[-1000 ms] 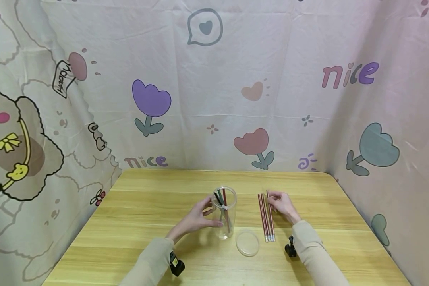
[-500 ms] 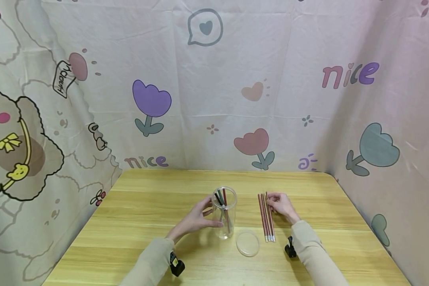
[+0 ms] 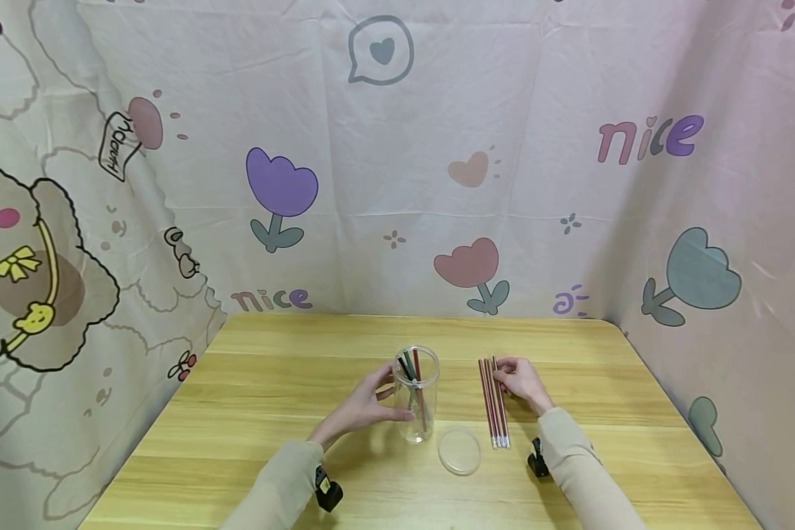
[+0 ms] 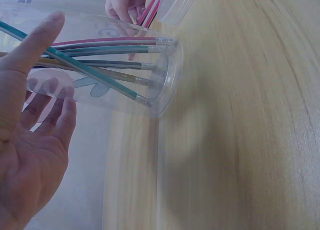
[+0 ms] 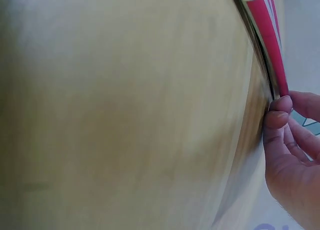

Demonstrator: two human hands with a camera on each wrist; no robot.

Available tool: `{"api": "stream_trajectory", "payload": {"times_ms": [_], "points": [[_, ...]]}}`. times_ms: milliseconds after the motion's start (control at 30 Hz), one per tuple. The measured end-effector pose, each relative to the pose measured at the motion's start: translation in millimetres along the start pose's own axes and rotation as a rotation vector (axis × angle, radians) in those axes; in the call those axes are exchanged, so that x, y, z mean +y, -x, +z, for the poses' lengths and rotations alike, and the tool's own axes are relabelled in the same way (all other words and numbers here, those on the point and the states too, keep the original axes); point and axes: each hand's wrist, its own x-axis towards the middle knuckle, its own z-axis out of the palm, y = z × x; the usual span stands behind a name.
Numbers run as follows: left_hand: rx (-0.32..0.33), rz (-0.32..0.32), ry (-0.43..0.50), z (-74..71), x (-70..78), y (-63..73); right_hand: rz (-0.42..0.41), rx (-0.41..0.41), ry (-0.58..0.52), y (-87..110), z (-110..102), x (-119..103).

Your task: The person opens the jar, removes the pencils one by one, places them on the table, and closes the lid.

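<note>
My left hand grips a clear plastic jar from its left side, thumb in front and fingers round behind. The jar stands upright and uncovered; several pencils lean inside it, teal, red, dark and gold with metal ends at the bottom. My right hand pinches the far end of the rightmost red pencil in a side-by-side row on the table. In the right wrist view, thumb and fingertips meet at the tip of a red pencil. Part of the row is hidden by the fingers.
A round clear lid lies flat between the jar and the pencil row, nearer the front. The wooden table ends at a printed cloth behind and on both sides.
The rightmost pencil has slid slightly toward me, its far end now nearly level with the others. The right hand shifted a little with it. Left hand and jar have stayed put.
</note>
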Motion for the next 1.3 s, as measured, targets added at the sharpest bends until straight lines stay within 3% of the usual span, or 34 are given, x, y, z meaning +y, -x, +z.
{"api": "stream_trajectory", "payload": {"times_ms": [233,667,1300], "points": [[0.001,0.018,-0.003,0.8,-0.4,-1.7,0.009,0.024,0.060,-0.9,2.0,-1.0],[0.001,0.018,0.006,0.1,-0.1,-1.1,0.024,0.038,0.074,1.0,2.7,-3.7],[0.001,0.016,0.009,0.3,-1.1,-0.2,-0.006,0.032,-0.042,2.3,1.3,-5.8]]}}
